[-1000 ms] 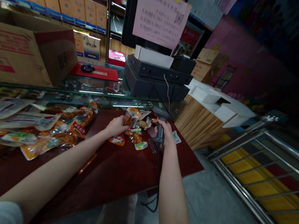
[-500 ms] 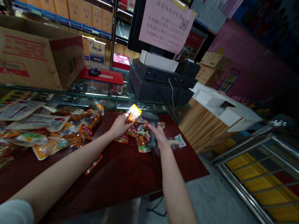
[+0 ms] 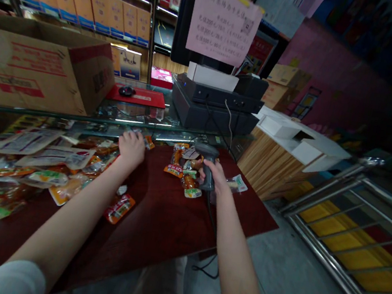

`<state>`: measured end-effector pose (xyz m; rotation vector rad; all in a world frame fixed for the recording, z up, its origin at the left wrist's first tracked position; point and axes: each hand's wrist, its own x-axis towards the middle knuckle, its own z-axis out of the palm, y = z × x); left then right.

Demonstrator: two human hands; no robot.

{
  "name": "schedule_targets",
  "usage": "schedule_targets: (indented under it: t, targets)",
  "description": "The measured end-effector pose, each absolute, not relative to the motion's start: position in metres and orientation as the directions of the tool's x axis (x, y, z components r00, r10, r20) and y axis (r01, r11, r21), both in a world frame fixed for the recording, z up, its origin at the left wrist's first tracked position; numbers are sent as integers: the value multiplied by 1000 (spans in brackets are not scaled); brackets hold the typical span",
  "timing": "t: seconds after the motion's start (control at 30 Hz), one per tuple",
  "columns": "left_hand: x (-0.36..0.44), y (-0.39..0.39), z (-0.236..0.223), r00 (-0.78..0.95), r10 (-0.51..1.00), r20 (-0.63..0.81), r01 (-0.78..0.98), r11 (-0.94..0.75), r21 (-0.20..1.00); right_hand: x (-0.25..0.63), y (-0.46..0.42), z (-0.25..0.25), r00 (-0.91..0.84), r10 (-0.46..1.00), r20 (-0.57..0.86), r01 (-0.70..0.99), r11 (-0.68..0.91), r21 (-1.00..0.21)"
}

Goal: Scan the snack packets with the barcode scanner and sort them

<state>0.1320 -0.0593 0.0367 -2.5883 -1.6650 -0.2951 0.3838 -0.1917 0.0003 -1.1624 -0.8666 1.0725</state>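
Pink notice [image 3: 225, 19]: 200, 300, 500; right hand [image 3: 219, 178] holds barcode scanner [image 3: 208, 176].

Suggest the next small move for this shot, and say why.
Probably the left hand should pick up the orange snack packet beside its fingertips and bring it to the handheld barcode scanner, since the right hand grips the scanner and the left hand lies open among the packets.

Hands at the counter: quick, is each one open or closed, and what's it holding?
Left hand: open, palm down, holding nothing visible, just beside orange plastic snack packets.
Right hand: closed, holding a black corded barcode scanner.
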Motion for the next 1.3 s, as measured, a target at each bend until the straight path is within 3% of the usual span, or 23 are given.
schedule_targets:
  t: [0.1, 0.2, 0.3, 0.43, 0.57, 0.63, 0.73, 0.8, 0.93, 1.1, 1.2, 1.3]
  targets:
    - [137, -59, 29, 488, 827, 280, 859, -512, 15, 388, -193, 3, 326, 945, 24, -199, 93, -975]
    - [153, -58, 12, 654, 754, 66, 754, -657, 31, 391, -196, 6, 347, 937, 29, -205, 106, -973]
    - [158, -47, -6, 504, 860, -77, 864, -501, 53, 394, -198, 7, 366, 930, 23, -209, 106, -972]
    - [140, -27, -16, 350, 937, -18, 937, -350, -4, 398, -198, 4, 380, 925, 20, -212, 108, -971]
    - [138, -34, -4, 434, 899, 62, 901, -431, -55, 403, -197, 0, 377, 926, 26, -202, 109, -973]
    - [153, -50, 3, 555, 820, 136, 828, -561, 7, 404, -197, 0, 372, 928, 24, -198, 104, -975]
    - [182, -76, 3, 706, 696, 130, 666, -715, 211, 402, -198, 2, 363, 931, 27, -183, 99, -978]
    - [196, -87, -2, 744, 661, 96, 628, -742, 236, 400, -199, 5, 363, 931, 24, -173, 93, -981]
    - [198, -90, -10, 711, 702, 38, 690, -707, 154, 396, -200, 8, 373, 928, 15, -168, 83, -982]
    - [182, -81, -4, 577, 812, 83, 806, -583, 102, 396, -199, 5, 343, 939, 2, -157, 59, -986]
    - [178, -72, 3, 528, 846, 80, 812, -530, 244, 397, -197, 0, 336, 942, -5, -173, 56, -983]
    - [177, -63, 15, 505, 863, -19, 647, -364, 670, 395, -196, 0, 342, 939, 16, -198, 89, -976]
